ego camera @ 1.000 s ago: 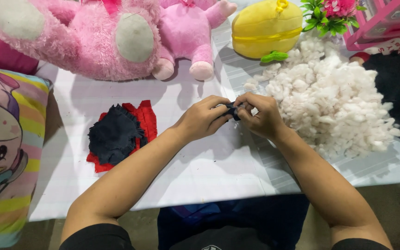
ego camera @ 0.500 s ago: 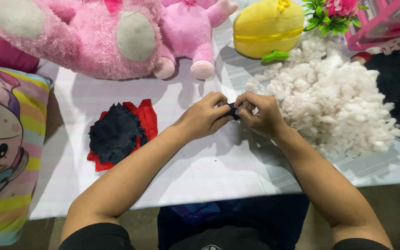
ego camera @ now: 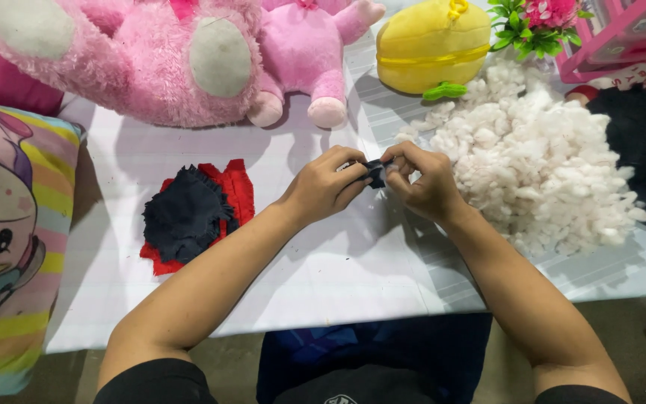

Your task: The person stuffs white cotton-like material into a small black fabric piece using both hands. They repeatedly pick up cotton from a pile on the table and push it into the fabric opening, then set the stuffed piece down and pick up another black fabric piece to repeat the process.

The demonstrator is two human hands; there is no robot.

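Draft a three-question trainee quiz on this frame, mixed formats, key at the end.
1. True or false: the left hand and right hand pinch one small dark piece between them.
2. Which lies nearest the right hand? A) white stuffing pile B) striped cushion C) large pink plush
3. Fill in: the dark fabric pile rests on ____ fabric pieces.

Key: 1 true; 2 A; 3 red.
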